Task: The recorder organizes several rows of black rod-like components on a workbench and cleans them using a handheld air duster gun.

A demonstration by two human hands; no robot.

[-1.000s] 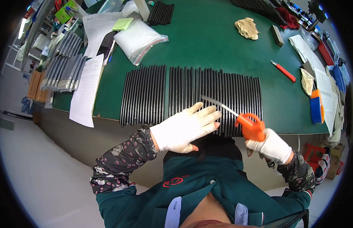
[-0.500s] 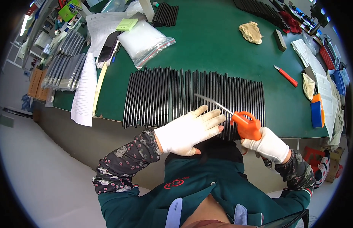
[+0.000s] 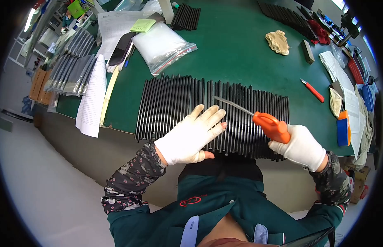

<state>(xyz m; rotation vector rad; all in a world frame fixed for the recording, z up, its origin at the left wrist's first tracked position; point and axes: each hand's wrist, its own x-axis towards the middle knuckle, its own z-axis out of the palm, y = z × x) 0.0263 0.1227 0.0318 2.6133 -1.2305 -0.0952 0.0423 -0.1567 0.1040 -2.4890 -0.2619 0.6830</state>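
Observation:
A long row of thin black rods (image 3: 241,123) lies side by side across the near part of the green table, with narrow gaps between some of them. My left hand (image 3: 187,138), in a white glove with some fingertips bare, rests flat on the middle of the row, fingers spread. My right hand (image 3: 302,148), also gloved, is closed around the handle of an orange air blow gun (image 3: 272,126). Its long, slightly bent metal nozzle points left over the rods, the tip just beyond my left fingertips. The gun's trigger is hidden by my grip.
A clear zip bag (image 3: 162,47) of white material, a phone (image 3: 121,48) and paper sheets (image 3: 92,99) lie at left. To the right are a red-handled knife (image 3: 314,92), a tan cloth (image 3: 277,42) and a blue-and-orange tape roll (image 3: 344,129). More black rods (image 3: 186,17) lie at the back.
My left hand has slid left along the rods. My right hand has shifted slightly right with the blow gun, still holding it over the row. The view has moved a little.

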